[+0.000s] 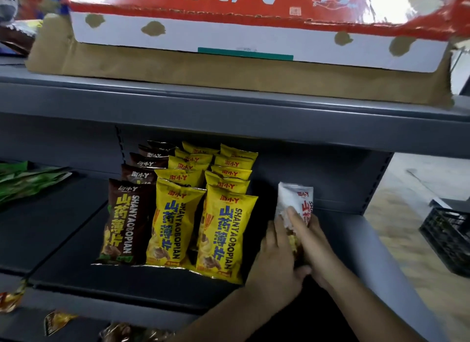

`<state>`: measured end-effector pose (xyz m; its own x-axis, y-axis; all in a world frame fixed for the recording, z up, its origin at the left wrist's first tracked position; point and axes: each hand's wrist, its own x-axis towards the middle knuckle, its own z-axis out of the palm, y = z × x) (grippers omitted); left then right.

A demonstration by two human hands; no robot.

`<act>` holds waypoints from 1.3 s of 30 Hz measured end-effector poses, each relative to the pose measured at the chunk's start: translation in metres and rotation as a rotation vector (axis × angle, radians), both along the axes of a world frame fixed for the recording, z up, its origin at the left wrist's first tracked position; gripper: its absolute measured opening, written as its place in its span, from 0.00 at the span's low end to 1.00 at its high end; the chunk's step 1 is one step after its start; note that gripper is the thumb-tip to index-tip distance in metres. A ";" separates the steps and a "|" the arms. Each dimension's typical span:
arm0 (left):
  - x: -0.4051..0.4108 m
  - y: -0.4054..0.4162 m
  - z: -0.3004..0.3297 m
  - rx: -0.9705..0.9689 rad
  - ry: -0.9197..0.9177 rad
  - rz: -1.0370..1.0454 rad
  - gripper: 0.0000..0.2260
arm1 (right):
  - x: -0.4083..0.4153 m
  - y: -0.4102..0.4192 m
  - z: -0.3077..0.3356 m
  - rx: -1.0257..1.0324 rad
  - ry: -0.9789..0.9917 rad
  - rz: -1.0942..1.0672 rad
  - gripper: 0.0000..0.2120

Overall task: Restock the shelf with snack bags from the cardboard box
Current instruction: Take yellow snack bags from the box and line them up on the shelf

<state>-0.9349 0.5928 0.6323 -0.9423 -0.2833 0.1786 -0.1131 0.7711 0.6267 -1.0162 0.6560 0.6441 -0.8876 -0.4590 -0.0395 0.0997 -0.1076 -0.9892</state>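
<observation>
A white snack bag [296,200] stands upright on the dark grey shelf [63,240], to the right of two rows of yellow snack bags [223,237]. My left hand [277,262] grips its lower left side. My right hand [309,237] curls round its front and right side. A row of brown snack bags [124,222] stands at the left of the yellow rows. The cardboard box [229,69] sits on the shelf above, with a red and white carton [229,13] on top of it.
Green bags [23,181] lie on the shelf section to the left. Loose wrapped snacks [57,321] sit on the lower shelf at the bottom left. A black plastic crate [450,234] stands on the floor at the right, beyond the shelf's end.
</observation>
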 end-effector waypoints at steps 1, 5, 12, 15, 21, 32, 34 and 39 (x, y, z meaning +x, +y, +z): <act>-0.014 -0.003 -0.001 0.041 0.001 0.025 0.44 | -0.009 0.003 0.002 -0.037 -0.025 0.078 0.18; -0.058 -0.028 -0.012 0.292 0.069 0.155 0.33 | -0.042 0.010 0.002 0.002 -0.006 0.240 0.16; -0.092 -0.039 -0.018 0.256 0.193 0.369 0.36 | -0.088 -0.029 -0.012 0.156 0.228 0.069 0.11; -0.092 -0.033 -0.021 0.141 0.251 0.478 0.34 | -0.099 -0.051 -0.021 0.181 0.326 -0.025 0.10; -0.097 -0.031 -0.034 -0.005 0.330 0.528 0.28 | -0.109 -0.080 -0.030 0.152 0.385 -0.120 0.14; -0.106 -0.038 -0.041 -0.119 0.263 0.524 0.34 | -0.116 -0.078 -0.049 0.395 0.447 -0.113 0.12; -0.108 -0.040 -0.044 -0.116 0.265 0.508 0.34 | -0.116 -0.079 -0.046 0.436 0.454 -0.122 0.12; -0.111 -0.043 -0.043 0.044 0.270 0.431 0.30 | -0.111 -0.076 -0.043 0.466 0.417 -0.099 0.18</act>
